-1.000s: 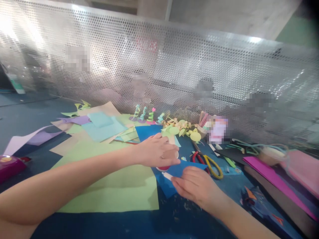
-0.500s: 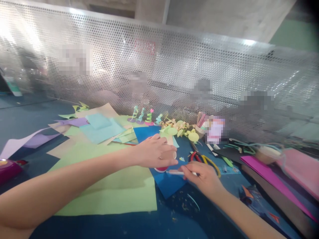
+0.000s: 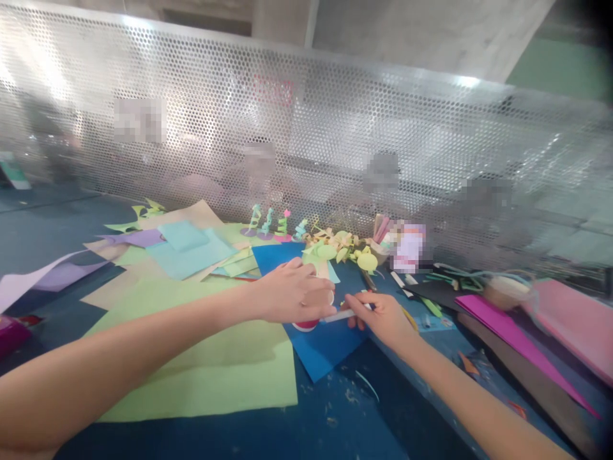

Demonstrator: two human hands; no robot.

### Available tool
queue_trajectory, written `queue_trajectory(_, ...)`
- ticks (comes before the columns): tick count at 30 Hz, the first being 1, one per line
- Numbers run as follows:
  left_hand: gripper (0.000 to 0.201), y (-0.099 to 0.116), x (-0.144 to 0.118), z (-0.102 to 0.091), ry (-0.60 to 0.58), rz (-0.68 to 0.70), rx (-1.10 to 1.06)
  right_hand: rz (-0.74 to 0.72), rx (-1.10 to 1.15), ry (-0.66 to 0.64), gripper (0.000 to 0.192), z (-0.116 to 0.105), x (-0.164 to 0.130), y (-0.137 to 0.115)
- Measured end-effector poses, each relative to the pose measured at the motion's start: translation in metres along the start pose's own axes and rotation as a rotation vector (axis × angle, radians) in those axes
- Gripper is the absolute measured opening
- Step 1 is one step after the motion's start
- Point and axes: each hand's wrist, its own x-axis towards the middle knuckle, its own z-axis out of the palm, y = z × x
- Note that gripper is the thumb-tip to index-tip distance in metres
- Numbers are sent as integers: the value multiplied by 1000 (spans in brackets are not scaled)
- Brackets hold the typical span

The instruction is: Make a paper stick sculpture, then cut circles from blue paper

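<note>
My left hand presses down on a round red-rimmed object that lies on a blue paper sheet. Its fingers cover most of the object. My right hand pinches a thin white pencil-like stick, whose tip touches the round object's right edge just above the blue sheet. Both forearms reach in from the lower corners. The blue sheet overlaps a large light green sheet on the dark blue tabletop.
A perforated metal screen walls off the back. Loose coloured papers lie at the left, small paper figures and yellow-green cutouts along the screen. Pink and black sheets are stacked at the right. Paper scraps dot the near edge.
My right hand moved up and away from the blue sheet's near edge, and the white stick now points at the round object's right side. My left hand stayed on the object.
</note>
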Motion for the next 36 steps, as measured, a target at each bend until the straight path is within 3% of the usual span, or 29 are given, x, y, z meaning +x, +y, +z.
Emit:
queue_trajectory(7,41,4,3,-3,11,14,15,16,24,35,38,-1,3,-5)
queue_trajectory(14,43,8,6,-8,-7,-1,-59,55,17,218,40,-4,8,-2)
queue_trajectory(26,50,11,7,-14,-85,-105,-137,3,1,187,44,17,4,-6)
queue_trajectory(36,52,9,2,-11,-59,-136,-143,31,-23,191,46,15,-16,-16)
